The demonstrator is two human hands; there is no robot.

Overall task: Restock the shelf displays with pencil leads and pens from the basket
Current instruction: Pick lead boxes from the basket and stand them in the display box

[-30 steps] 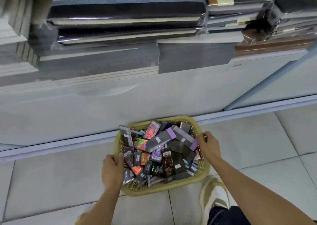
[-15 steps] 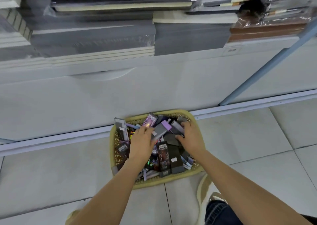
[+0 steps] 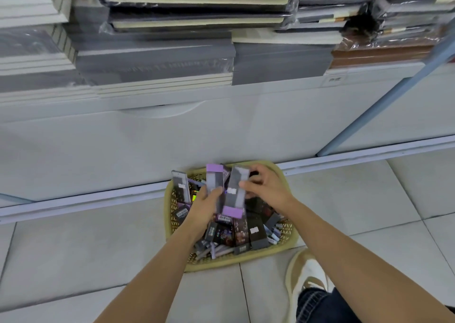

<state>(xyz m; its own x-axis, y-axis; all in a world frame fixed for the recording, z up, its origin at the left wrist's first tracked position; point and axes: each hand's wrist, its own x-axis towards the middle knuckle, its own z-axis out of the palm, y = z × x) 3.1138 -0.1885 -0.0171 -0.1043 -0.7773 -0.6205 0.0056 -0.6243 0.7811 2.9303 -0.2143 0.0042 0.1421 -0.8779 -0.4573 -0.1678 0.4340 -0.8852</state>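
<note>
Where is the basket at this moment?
Head view, lower centre: the yellow basket sits on the tiled floor in front of the white cabinet base, with the person's shoe at its lower right.

Gripped boxes [image 3: 233, 199]: glossy card, matt purple ends. Basket [image 3: 214, 264] beneath grip: perforated matt plastic. Floor tiles [image 3: 344, 199]: smooth, semi-gloss.

No wording is legible. A small tag [image 3: 334, 79] on the white shelf edge [image 3: 270, 88] bears characters too blurred to read. In the basket [image 3: 221, 265], a barcode sticker [image 3: 222, 217] shows bars but no readable digits. Pale patches on the purple-ended box [image 3: 234, 199] in the right hand [image 3: 266, 187] and the purple-topped box [image 3: 213, 177] in the left hand [image 3: 203, 205] read as smears.
</note>
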